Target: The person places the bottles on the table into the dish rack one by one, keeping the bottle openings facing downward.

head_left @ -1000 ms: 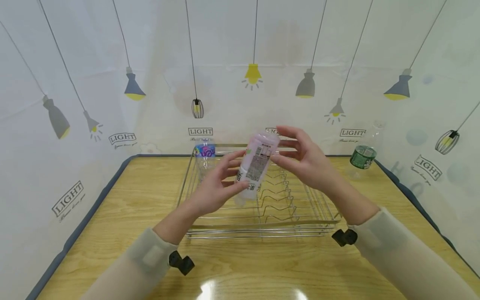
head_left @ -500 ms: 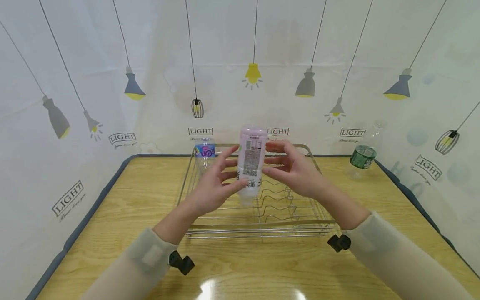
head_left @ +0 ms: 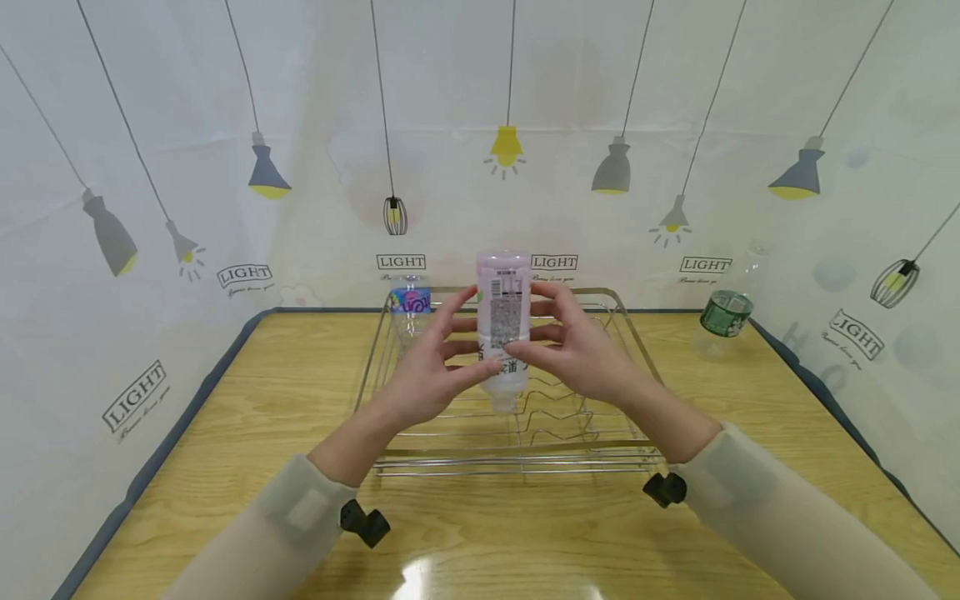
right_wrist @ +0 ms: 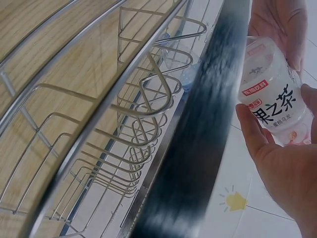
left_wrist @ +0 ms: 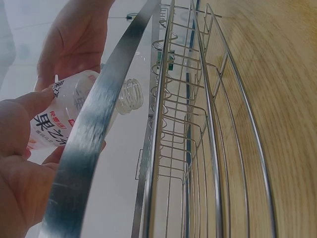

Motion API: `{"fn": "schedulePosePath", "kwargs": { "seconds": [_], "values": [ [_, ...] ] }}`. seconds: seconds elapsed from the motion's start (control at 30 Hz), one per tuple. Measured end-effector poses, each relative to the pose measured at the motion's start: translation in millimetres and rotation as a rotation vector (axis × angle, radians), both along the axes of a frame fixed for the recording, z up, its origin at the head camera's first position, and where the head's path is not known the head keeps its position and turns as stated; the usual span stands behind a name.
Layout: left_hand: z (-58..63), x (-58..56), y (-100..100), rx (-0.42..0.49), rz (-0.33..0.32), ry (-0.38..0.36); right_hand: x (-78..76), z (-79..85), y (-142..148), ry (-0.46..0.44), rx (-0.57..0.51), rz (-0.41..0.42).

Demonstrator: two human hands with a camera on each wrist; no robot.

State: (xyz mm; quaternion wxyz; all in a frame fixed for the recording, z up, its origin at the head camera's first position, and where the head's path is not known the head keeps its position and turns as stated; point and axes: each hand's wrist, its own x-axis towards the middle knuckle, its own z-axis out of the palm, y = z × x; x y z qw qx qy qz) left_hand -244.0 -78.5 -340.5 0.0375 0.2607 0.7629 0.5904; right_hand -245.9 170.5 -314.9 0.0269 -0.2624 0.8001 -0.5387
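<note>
Head view: pink bottle [head_left: 504,300] held neck-down above the rack [head_left: 450,452]

I have both hands on the bottle: left hand [head_left: 429,373] gripping its left side, right hand [head_left: 592,357] gripping its right, thumbs across the front. Bottle inverted, near vertical; its gap to the rack I cannot judge. Left wrist view: bare threads, no cap on the neck.

Risks, my judgement:
1. Slip. Walls look thin and smooth; uneven squeeze could dent them or let the bottle drop through.
2. Snag. Lowered off-line, the narrow neck could catch in the rack and tip the bottle.
3. Drips. Any liquid inside would run from the uncapped mouth; whether any is there, I cannot tell.
4. Knock. Blue-labelled bottle [head_left: 411,302] at the rack's back left corner is near my left hand; a wide swing could topple it. Green-labelled bottle [head_left: 726,314] on the bench [head_left: 510,533] stands well apart: lower risk.
</note>
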Motion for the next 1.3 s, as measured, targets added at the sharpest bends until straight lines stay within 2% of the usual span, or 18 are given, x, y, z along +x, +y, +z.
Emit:
{"fn": "schedulePosePath", "kwargs": {
  "seconds": [0.4, 0.7, 0.9, 1.07, 1.3],
  "values": [
    [-0.6, -0.9, -5, -0.007, -0.004, -0.012, -0.6, 2.9, -5, -0.044, 0.015, -0.006],
    [-1.3, -0.6, -13, -0.014, -0.013, -0.005, -2.5, 5.2, -5, -0.037, 0.014, 0.005],
    [-3.8, 4.0, -32, -0.068, -0.015, -0.001, -7.9, 12.5, -4, -0.017, 0.004, -0.03],
    [-4.6, 10.7, -52, -0.112, 0.0, 0.038, -14.2, 20.9, -1, -0.009, 0.017, -0.075],
    [-3.8, 20.2, -83, -0.138, 0.063, 0.088, -27.2, 32.5, -2, -0.007, -0.003, -0.096]
  ]
}}
